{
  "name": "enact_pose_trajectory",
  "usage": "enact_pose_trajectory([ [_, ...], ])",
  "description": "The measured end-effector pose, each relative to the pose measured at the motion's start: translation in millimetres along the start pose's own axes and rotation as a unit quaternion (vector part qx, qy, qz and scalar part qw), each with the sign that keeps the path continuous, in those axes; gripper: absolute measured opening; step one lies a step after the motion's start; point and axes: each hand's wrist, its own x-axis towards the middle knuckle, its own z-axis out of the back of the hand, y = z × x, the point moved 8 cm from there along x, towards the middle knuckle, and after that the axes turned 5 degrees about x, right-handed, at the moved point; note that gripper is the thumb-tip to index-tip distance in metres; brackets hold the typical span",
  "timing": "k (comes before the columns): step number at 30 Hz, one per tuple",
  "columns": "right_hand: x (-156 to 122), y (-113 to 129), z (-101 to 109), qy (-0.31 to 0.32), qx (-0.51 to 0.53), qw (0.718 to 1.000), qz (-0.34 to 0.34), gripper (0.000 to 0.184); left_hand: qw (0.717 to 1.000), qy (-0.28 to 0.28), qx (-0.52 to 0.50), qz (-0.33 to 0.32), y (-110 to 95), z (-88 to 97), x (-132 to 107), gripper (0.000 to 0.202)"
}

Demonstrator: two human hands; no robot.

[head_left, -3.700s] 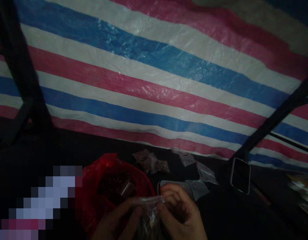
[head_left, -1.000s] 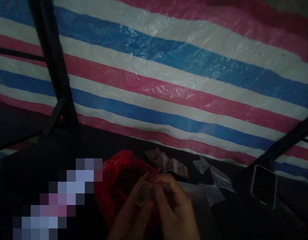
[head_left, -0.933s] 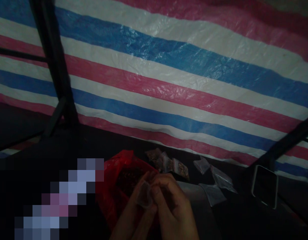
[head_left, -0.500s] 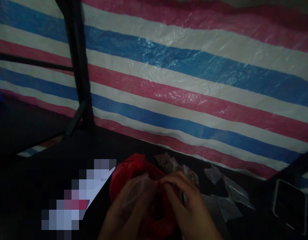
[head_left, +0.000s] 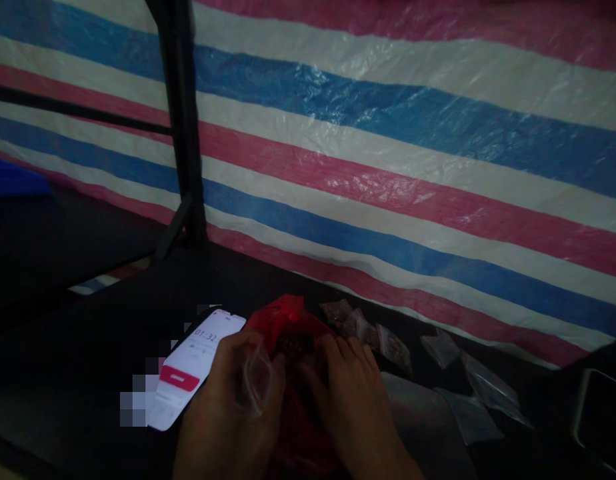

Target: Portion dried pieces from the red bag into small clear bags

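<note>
My left hand (head_left: pixel 228 407) holds a small clear plastic bag (head_left: pixel 258 381) pinched against its fingers, at the left edge of a red plastic bag (head_left: pixel 283 320) filled with dark bits. My right hand (head_left: pixel 351 393) reaches fingers-first into the mouth of the red bag; its fingertips are hidden among the contents. Both hands are low in the dim middle of the view, on a dark tabletop (head_left: pixel 113 313).
A lit phone (head_left: pixel 195 373) showing a timer lies just left of my left hand. Several small filled bags (head_left: pixel 368 330) and empty clear bags (head_left: pixel 478 393) lie right of the red bag. A striped tarp (head_left: pixel 388 167) hangs behind, with a black frame post (head_left: pixel 183 127).
The view swung left, bringing the phone into sight. My hands parted: the left kept the clear bag, and the right moved from the bag's mouth into the red bag.
</note>
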Motion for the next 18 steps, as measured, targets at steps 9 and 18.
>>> enact_pose_trajectory([
  [9,6.6,-1.6,-4.4,0.068,0.015,0.998,-0.004,0.054,0.973,-0.039,0.147,-0.175,-16.3,-32.7,30.0,0.019],
  [18,14.9,-15.1,-1.3,0.056,0.059,0.995,-0.054,0.060,0.985,0.075,0.119,-0.100,-4.4,-43.9,50.2,0.011],
])
